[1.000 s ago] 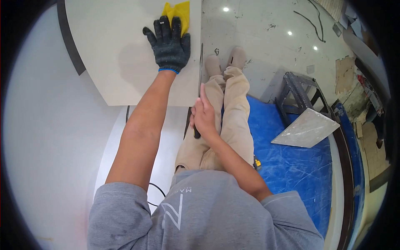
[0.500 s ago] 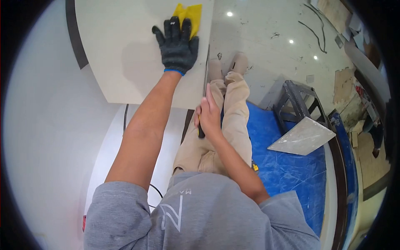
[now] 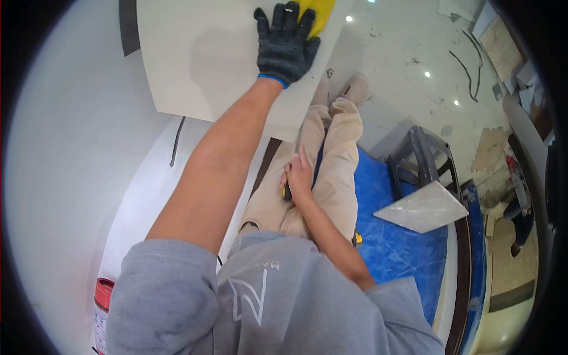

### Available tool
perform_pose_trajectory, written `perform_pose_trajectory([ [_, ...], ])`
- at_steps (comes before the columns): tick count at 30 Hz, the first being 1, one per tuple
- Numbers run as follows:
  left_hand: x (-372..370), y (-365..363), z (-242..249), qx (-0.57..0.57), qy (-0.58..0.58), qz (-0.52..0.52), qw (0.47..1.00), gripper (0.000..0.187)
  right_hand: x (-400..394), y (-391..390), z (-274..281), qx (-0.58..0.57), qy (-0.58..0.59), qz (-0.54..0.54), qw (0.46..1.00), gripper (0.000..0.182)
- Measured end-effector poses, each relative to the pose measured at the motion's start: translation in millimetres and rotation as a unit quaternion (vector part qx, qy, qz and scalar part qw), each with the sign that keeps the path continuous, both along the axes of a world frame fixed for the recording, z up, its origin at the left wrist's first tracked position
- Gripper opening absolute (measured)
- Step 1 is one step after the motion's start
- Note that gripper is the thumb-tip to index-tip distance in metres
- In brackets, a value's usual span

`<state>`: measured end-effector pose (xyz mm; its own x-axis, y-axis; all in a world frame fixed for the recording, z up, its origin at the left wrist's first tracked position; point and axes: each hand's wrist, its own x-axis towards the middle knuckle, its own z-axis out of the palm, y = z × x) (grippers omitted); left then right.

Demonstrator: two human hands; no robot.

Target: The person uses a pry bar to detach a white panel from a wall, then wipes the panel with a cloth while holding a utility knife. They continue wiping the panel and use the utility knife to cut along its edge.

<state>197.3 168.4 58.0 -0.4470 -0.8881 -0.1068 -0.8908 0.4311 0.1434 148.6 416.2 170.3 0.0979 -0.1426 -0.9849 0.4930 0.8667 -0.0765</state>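
My left hand [image 3: 286, 46], in a dark knitted glove with a blue cuff, lies flat with fingers spread on a large cream panel [image 3: 195, 77]. Its fingertips rest beside and partly over a yellow sheet or cloth [image 3: 322, 15] at the panel's right edge. Bare and closed, my right hand [image 3: 300, 174] grips a hand tool [image 3: 287, 192] with a black-and-yellow handle, just below the panel's near edge and above my thighs. A narrow grey shaft seems to extend from the tool toward that edge; its exact kind cannot be made out.
A dark step stool [image 3: 423, 154] stands on the right, with a pale tile-like piece [image 3: 423, 207] leaning at it. Blue sheeting [image 3: 390, 248] covers the floor there. Debris and black strips [image 3: 470, 68] lie beyond. Another person's arm [image 3: 520, 228] shows far right. A red-topped can [image 3: 103, 293] stands lower left.
The view has shifted, so the panel and left hand appear higher and further right. My right hand has drawn back toward my body, away from the panel's edge, still holding the tool.
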Motion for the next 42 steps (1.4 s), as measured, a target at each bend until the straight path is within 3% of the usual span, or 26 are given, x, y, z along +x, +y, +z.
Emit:
perform_pose_trajectory([
  [2,4,0,-6,-0.051,0.002,-0.015,0.999,0.071,0,-8,16,-0.023,0.007,-0.016,1.000,0.052],
  [6,-2,-2,5,0.052,-0.041,0.011,0.998,0.076,6,3,-30,0.090,-0.033,-0.004,0.995,0.053],
  [9,5,3,-12,-0.022,0.012,-0.006,1.000,0.079,1,-5,4,0.006,0.003,-0.010,1.000,0.054],
  [12,7,4,-13,-0.097,0.076,0.010,0.992,0.050,9,13,-7,0.092,-0.018,-0.010,0.996,0.053],
  [13,4,2,-4,-0.050,0.038,0.017,0.998,0.051,8,8,-35,0.106,-0.029,-0.001,0.994,0.052],
  [15,6,3,-4,-0.035,0.071,0.014,0.997,0.056,2,-17,-51,0.017,0.003,-0.012,1.000,0.051],
  [18,6,5,-4,-0.026,0.076,0.015,0.997,0.058,-26,-95,-11,-0.144,0.069,-0.042,0.986,0.051],
  [21,3,3,0,-0.039,0.056,0.016,0.998,0.055,-51,-162,12,-0.152,0.033,-0.103,0.982,0.051],
  [25,5,3,-2,-0.032,0.061,0.018,0.997,0.055,-59,-176,-69,-0.103,0.026,-0.091,0.990,0.050],
  [26,3,3,1,-0.014,0.057,0.023,0.998,0.055,-64,-185,-68,-0.071,0.027,-0.060,0.995,0.050],
  [30,5,5,-1,-0.008,0.082,0.022,0.996,0.055,-74,-208,-14,-0.220,0.081,-0.039,0.971,0.052],
  [34,2,0,2,-0.011,0.084,0.016,0.996,0.058,-96,-266,-62,-0.162,0.055,-0.034,0.985,0.053],
  [38,7,2,4,-0.001,0.088,0.027,0.996,0.057,-94,-257,-35,-0.224,0.093,-0.022,0.970,0.053],
  [42,-2,-2,12,-0.019,0.056,0.023,0.998,0.053,-125,-224,-70,-0.207,0.098,0.055,0.972,0.051],
])
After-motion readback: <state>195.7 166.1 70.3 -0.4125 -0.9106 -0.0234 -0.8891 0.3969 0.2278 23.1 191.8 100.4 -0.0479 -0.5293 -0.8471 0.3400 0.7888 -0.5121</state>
